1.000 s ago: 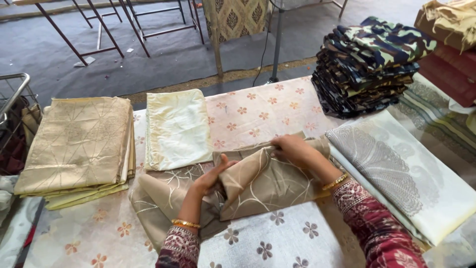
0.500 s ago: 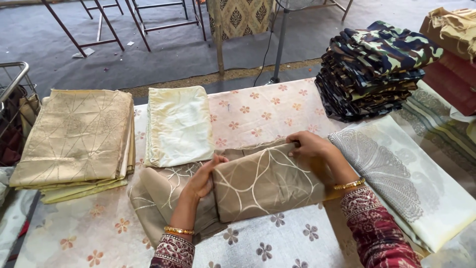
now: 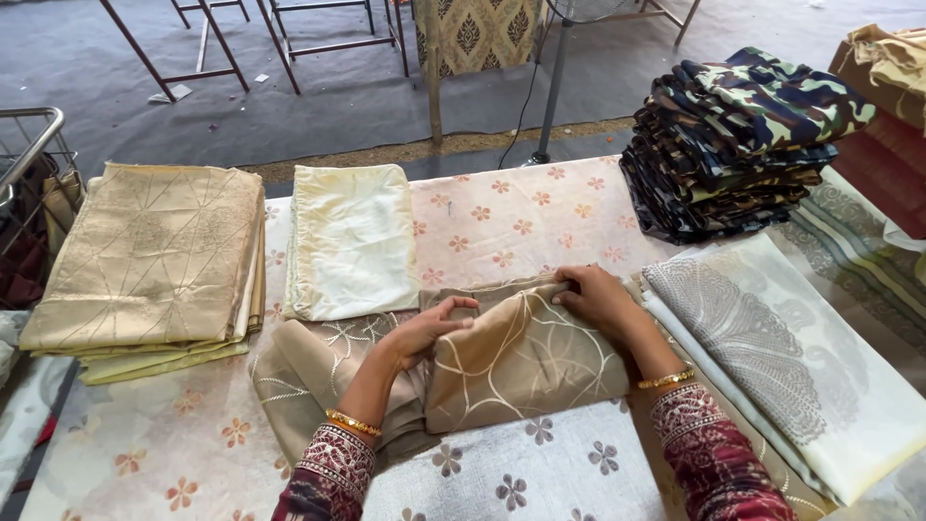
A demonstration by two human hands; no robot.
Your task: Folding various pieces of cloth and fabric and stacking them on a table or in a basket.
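Two hands fold a beige patterned cloth on the tabletop.
The left hand point(image 3: 424, 333) pinches the beige cloth point(image 3: 521, 362) at its left edge; the right hand point(image 3: 603, 304) grips its top right corner. The cloth lies mid-tabletop point(image 3: 502, 217), below a cream cover point(image 3: 352, 236).

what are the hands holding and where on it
Both hold the folded beige patterned cloth: the left hand pinches its left edge, and the right hand presses on its upper right corner.

Grey carpeted floor point(image 3: 367, 87); metal frame legs point(image 3: 289, 39); fan stand pole point(image 3: 555, 96); floral table cover point(image 3: 521, 217); daylight.
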